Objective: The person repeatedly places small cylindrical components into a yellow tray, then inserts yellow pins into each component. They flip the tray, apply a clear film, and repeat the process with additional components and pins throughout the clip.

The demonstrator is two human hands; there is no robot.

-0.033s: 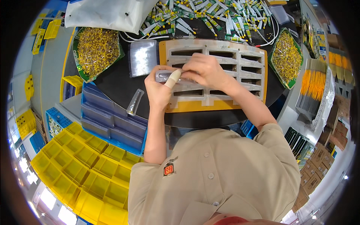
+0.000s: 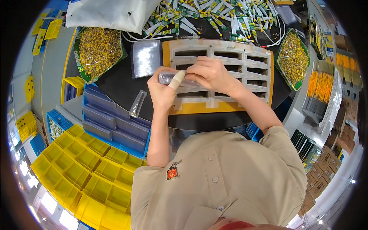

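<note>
In my left hand [image 2: 162, 92] lies a clear plastic blister shell [image 2: 165, 78], gripped between the fingers and a thumb wrapped in a beige covering. My right hand [image 2: 211, 73] is closed in a pinch at the shell's right part, its fingertips close to my left thumb. Whatever those fingertips hold is too small or hidden to make out. Both hands are above a fixture [image 2: 230, 57] of grey slotted blocks on an orange-yellow board. Another clear blister shell [image 2: 138, 104] rests on the black table left of my left forearm, and a stack of clear plastic pieces [image 2: 147, 59] sits beyond it.
Small green-and-white tubes with yellow caps [image 2: 214, 23] are heaped at the far side. Yellow-capped small parts fill a left bag [image 2: 99, 53] and a right bag [image 2: 293, 57]. A white bag [image 2: 109, 15] lies far left. Blue trays [image 2: 111, 115] and yellow bins [image 2: 88, 168] stand lower left.
My right hand has shifted slightly down, its fingers drawn in closer to my left thumb. My left hand keeps the blister shell in the same place.
</note>
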